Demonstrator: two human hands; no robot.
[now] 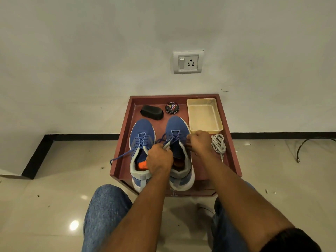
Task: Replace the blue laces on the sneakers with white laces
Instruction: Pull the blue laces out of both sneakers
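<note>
Far left, trailing over the edge of the brown tray (123,157): a loose end of the blue lace (120,157) from the left sneaker (141,151), hanging off toward the tiled floor. Left sneaker upright on the tray, toe toward the wall, still threaded with blue through its upper eyelets, orange patch visible inside the heel. Behind it, near the tray's back wall, a black shoe brush (152,112), and just right of that a round tin of polish (172,107).

Next, the left hand (159,159), fingers curled and gripping the pale tongue (167,146) of the right sneaker (179,153) near its collar. Right sneaker standing just beside the left one, toe also toward the wall, blue lace (174,138) crossing only the eyelets nearest the toe, with strands pulled loose toward both hands.

Further right, the right hand (200,141), fingers bent over the sneaker's right edge and apparently pinching a strand of that blue lace; exact contact hidden by the knuckles. Behind this hand, a shallow cream plastic tub (204,115) in the tray's back right corner.

Rightmost on the tray, just beside the right hand: the white laces (218,143), bundled in a loose coil, untouched
</note>
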